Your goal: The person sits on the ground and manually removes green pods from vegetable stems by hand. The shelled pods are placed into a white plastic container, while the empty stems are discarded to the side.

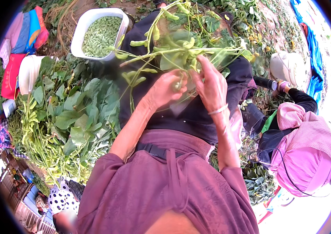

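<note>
A soybean plant stem [165, 52] with green pods and leaves lies across my lap, in front of both hands. My left hand [171, 86] is curled, blurred, with pale green beans [177, 85] showing at its fingers. My right hand [211, 80], with a band on the wrist, has its thumb and fingers at a green pod [194, 63] on the plant. Beyond the left hand, a white plastic tub [76, 38] holds many shelled green beans [102, 35]. More plants with pods and leaves rest over a round surface [165, 27] beyond my knees.
A large heap of bean plants [74, 117] lies at left, beside a white bucket [29, 74]. Another white bucket [285, 67] stands at right. A person in a pink head covering [303, 155] sits at right; another in polka dots [63, 196] is at lower left.
</note>
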Motion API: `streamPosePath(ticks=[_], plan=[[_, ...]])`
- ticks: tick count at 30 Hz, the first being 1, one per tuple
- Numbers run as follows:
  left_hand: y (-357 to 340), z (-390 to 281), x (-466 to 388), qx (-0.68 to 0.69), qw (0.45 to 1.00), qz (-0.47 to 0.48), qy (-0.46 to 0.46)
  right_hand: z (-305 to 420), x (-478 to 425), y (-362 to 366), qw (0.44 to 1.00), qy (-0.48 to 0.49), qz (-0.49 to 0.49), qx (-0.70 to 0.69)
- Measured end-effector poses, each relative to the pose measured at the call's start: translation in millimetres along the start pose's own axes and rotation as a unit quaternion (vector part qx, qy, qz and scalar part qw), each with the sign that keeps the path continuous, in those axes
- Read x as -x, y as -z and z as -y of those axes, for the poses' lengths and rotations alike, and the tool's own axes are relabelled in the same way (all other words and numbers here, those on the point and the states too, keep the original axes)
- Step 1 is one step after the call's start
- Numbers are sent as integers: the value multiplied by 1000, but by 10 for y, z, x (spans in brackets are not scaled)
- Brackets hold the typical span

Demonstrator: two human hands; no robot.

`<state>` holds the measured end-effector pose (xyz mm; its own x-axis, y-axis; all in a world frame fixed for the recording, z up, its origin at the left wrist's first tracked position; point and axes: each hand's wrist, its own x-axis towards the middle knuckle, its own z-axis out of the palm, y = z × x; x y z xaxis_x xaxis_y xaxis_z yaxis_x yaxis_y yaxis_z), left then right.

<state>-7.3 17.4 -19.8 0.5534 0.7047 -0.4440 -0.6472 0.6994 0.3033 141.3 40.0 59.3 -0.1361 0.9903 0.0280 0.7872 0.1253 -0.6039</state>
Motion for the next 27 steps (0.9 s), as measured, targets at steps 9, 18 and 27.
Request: streamPosePath(ticks=[9,18,27], plan=[[-54,-10,61,-15,999,28,33,-385,-7,-24,950,-93,-44,-295],[-541,171,9,-124,988,-89,0,-314,549,-19,890,-221,-53,-395],[-499,215,-34,-199,974,-109,-3,-437,1011,-338,961,-174,-49,-210]])
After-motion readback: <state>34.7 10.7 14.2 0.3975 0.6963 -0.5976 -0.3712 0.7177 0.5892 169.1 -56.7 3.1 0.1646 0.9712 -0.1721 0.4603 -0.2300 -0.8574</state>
